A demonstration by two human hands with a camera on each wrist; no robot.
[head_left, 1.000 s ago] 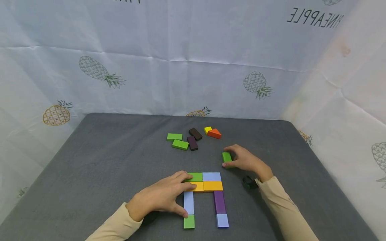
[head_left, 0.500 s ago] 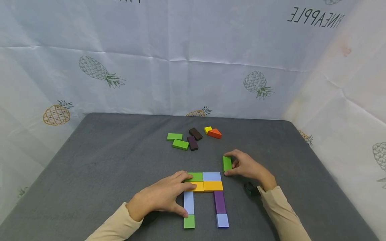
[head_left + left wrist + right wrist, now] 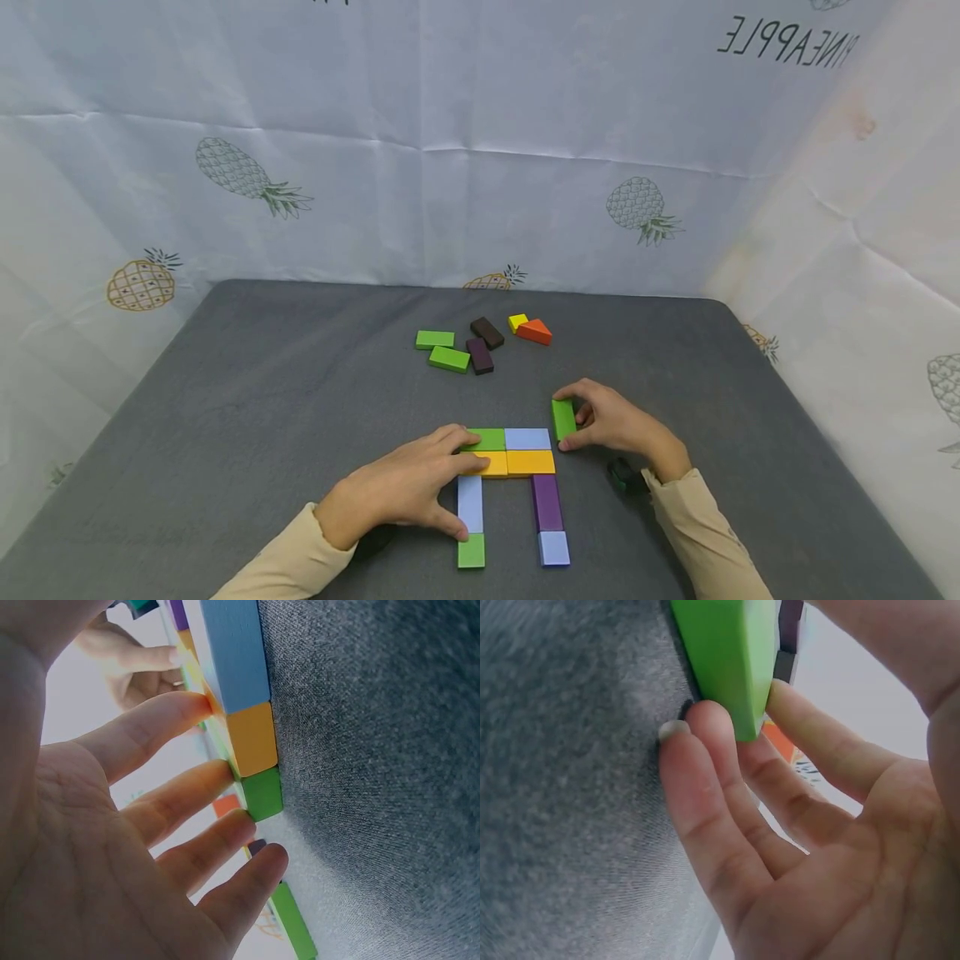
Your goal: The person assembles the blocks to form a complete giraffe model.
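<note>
From above, the head view faces forward and down over the grey fabric-topped bench point(image 3: 262, 408). Close-up wrist views look along the left hand point(image 3: 90, 832) and right hand point(image 3: 840, 877); right wrist and head share the held green rectangular block point(image 3: 724, 652).

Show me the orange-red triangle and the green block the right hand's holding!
Orange-red triangle point(image 3: 536, 331), head view: on its top face.
Held green block point(image 3: 563, 419), head view: middle of its top face.
</note>
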